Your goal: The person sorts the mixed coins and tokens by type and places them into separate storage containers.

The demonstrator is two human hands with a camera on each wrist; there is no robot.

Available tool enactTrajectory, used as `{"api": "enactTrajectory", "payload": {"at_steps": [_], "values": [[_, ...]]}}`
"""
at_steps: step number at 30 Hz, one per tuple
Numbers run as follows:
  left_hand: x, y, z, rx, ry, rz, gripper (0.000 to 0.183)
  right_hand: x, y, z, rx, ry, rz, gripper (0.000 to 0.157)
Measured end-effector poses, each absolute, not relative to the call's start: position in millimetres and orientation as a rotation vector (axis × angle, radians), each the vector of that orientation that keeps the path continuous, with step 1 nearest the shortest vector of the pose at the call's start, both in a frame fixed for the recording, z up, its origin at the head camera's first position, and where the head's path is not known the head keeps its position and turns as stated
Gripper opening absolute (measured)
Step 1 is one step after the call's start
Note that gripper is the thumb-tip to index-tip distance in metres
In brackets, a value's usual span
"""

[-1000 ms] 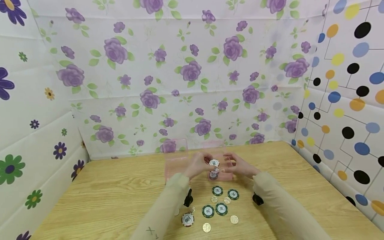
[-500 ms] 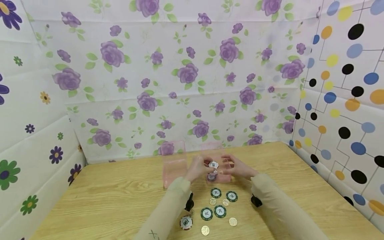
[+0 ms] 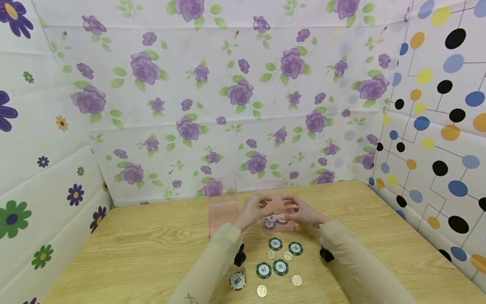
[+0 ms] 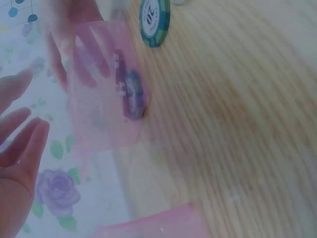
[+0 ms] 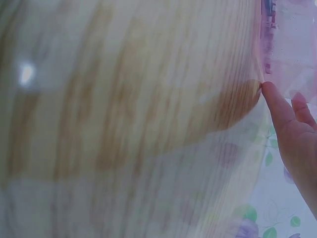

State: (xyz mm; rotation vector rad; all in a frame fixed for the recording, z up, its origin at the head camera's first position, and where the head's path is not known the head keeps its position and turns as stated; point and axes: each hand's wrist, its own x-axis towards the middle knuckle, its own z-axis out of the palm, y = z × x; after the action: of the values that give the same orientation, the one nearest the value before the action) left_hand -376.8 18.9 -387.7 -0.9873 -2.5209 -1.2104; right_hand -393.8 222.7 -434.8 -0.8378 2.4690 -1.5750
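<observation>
Grip state, head view: the left hand (image 3: 249,211) is released, its fingers relaxed and apart with nothing held. It is positioned at the left side of the right of two pink translucent plastic boxes. The right hand (image 3: 306,212) holds no chip; its extended, spread fingers touch the right side of the right box (image 3: 286,228). Round chips with red-and-white edges (image 3: 274,218) and a dark-rimmed round chip (image 3: 270,225) lie at the front inside this box. The left box (image 3: 222,213) stands apart from it. On the wood-grain table (image 3: 159,245), nearer the wearer, are four green-and-white round chips (image 3: 281,267) marked 20, one red-and-white round chip (image 3: 237,281) marked 100, and small round gold-coloured coins (image 3: 262,291).

Left wrist view: the left hand's fingers are clear of the box; right-hand fingers show through its pink wall.

Right wrist view: one right fingertip meets the box edge
</observation>
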Motion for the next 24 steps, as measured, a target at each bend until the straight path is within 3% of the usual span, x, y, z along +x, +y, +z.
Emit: {"api": "enactTrajectory", "payload": {"at_steps": [24], "values": [[-326.1, -11.6, -359.5, -1.459, -2.459, -1.406, 0.023, -399.6, 222.8, -440.0, -0.860, 2.517, -1.524, 0.062]]}}
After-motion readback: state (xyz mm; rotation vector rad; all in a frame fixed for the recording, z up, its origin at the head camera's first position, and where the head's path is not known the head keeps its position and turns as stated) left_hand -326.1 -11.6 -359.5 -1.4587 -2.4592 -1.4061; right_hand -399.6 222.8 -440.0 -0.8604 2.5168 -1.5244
